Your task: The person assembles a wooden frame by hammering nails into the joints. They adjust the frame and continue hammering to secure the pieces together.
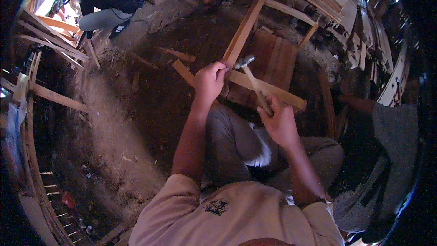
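My right hand (pixel 278 120) grips the wooden handle of a hammer (pixel 255 83), whose metal head is up beside the near end of a long wooden batten (pixel 246 29). My left hand (pixel 210 82) is closed in a pinch at that same end, close to the hammer head; what the fingertips hold is hidden or too small to make out. A crosswise wooden strip (pixel 284 95) meets the batten there and runs off to the right in front of my knees. Beyond the strip lies a panel of reddish-brown boards (pixel 268 59).
Offcuts (pixel 184 73) lie on the dirt floor (pixel 114 132) left of my hands. A big pile of planks (pixel 346 13) fills the far right. One person (pixel 109 4) crouches at the far left by stacked timber (pixel 54 41); another person's grey-clothed body (pixel 396 132) is close on my right.
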{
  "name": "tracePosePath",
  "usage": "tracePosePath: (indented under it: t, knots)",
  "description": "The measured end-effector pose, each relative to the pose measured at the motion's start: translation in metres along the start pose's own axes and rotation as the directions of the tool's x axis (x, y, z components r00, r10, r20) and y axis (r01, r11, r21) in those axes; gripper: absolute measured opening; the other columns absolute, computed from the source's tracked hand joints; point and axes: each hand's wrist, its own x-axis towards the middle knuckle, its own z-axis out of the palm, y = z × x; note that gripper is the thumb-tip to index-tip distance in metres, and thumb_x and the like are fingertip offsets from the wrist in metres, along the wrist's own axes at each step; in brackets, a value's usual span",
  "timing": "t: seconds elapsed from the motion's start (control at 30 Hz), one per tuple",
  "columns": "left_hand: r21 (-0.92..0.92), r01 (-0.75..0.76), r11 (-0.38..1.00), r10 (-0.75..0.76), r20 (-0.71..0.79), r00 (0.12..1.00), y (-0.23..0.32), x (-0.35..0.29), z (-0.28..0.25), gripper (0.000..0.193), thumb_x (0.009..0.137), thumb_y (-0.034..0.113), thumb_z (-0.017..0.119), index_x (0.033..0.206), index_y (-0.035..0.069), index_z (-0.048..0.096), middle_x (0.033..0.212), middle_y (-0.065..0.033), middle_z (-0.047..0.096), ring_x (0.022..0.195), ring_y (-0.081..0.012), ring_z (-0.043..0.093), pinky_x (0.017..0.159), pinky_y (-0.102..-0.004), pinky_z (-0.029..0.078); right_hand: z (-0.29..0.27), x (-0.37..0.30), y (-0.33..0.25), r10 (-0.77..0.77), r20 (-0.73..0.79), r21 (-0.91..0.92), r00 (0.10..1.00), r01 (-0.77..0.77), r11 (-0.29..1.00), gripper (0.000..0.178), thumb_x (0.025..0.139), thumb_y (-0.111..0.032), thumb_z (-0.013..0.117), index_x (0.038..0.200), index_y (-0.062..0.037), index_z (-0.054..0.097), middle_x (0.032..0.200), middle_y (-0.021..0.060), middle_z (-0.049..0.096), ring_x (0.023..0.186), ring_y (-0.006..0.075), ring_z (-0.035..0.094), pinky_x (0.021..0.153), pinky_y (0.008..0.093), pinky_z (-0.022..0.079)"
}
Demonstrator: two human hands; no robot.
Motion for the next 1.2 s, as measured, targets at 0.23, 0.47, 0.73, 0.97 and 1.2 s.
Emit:
tracePosePath:
  t: [0.23, 0.47, 0.73, 0.97, 1.2]
  knots:
    - [0.018, -0.028, 0.999, 0.029, -0.033, 0.999, -0.005, -0.002, 0.004, 0.011, 0.087, 0.012, 0.071, 0.098, 0.011, 0.073, 0.094, -0.0122, 0.074, 0.084, -0.0344, 0.071, 0.070, -0.0435, 0.055, 0.004, 0.014, -0.007, -0.153, -0.105, -0.059, 0.983, 0.147, 0.987, 0.031, 0.096, -0.013, 0.063, 0.123, 0.0023, 0.063, 0.106, 0.0306, 0.067, 0.099, 0.0493, 0.065, 0.089, 0.0540, 0.052]
    - [0.086, 0.043, 0.995, -0.044, 0.012, 0.999, -0.004, -0.002, 0.004, 0.017, 0.088, 0.014, 0.071, 0.104, 0.014, 0.074, 0.092, -0.0131, 0.073, 0.084, -0.0365, 0.070, 0.071, -0.0461, 0.054, 0.005, 0.018, -0.021, -0.184, -0.124, -0.040, 0.975, 0.180, 0.983, 0.033, 0.098, -0.007, 0.058, 0.130, 0.0028, 0.060, 0.110, 0.0315, 0.066, 0.102, 0.0474, 0.065, 0.087, 0.0465, 0.052]
    - [0.021, 0.015, 1.000, -0.014, -0.052, 0.999, -0.003, -0.005, 0.002, 0.013, 0.087, 0.013, 0.072, 0.100, 0.014, 0.074, 0.088, -0.0136, 0.072, 0.079, -0.0371, 0.070, 0.068, -0.0454, 0.054, 0.009, 0.014, -0.032, -0.158, -0.235, 0.035, 0.959, 0.171, 0.985, 0.033, 0.097, -0.007, 0.057, 0.128, 0.0021, 0.060, 0.100, 0.0299, 0.069, 0.084, 0.0466, 0.069, 0.076, 0.0529, 0.056]
    - [0.072, -0.048, 0.996, 0.053, -0.059, 0.997, -0.013, -0.002, 0.005, 0.018, 0.086, 0.006, 0.071, 0.104, 0.009, 0.074, 0.092, -0.0154, 0.073, 0.084, -0.0343, 0.072, 0.072, -0.0408, 0.056, 0.024, 0.022, -0.012, -0.293, -0.248, -0.090, 0.923, 0.280, 0.956, 0.033, 0.097, -0.006, 0.058, 0.129, 0.0022, 0.059, 0.099, 0.0285, 0.069, 0.082, 0.0463, 0.068, 0.069, 0.0508, 0.055]
    - [-0.137, 0.057, 0.989, -0.050, 0.057, 0.997, -0.014, -0.002, 0.011, 0.019, 0.092, -0.001, 0.065, 0.110, -0.001, 0.071, 0.110, -0.0149, 0.074, 0.102, -0.0253, 0.071, 0.091, -0.0370, 0.054, 0.003, -0.023, 0.007, -0.074, -0.247, 0.120, 0.966, 0.106, 0.987, 0.027, 0.096, -0.003, 0.058, 0.122, 0.0018, 0.062, 0.111, 0.0275, 0.067, 0.098, 0.0460, 0.067, 0.080, 0.0469, 0.057]
